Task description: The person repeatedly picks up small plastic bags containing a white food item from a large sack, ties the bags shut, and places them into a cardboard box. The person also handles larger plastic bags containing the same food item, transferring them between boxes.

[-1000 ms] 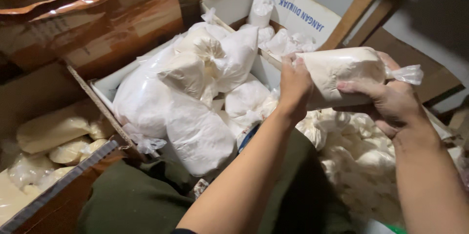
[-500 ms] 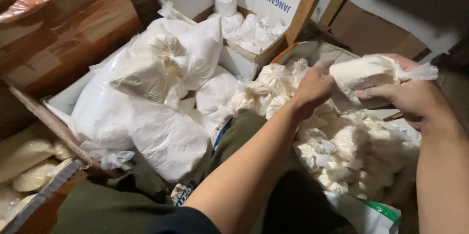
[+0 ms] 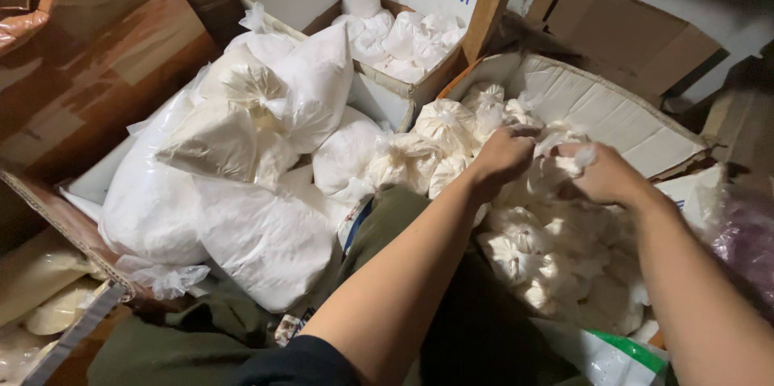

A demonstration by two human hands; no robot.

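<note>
Now the bag point(image 3: 556, 162) is down on the pile point(image 3: 556, 257) at right of the frame, no longer held up. Both hands, left point(image 3: 504, 154) and right point(image 3: 606, 176), pinch its top.

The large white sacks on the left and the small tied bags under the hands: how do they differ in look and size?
The large white sacks are far bigger than the small tied bags. The sacks are few and lie heaped against a brown carton; the small bags are many and fill an open carton. The left hand and right hand rest on the small bags, while the sacks lie untouched. Both are clear plastic filled with something whitish.
</note>
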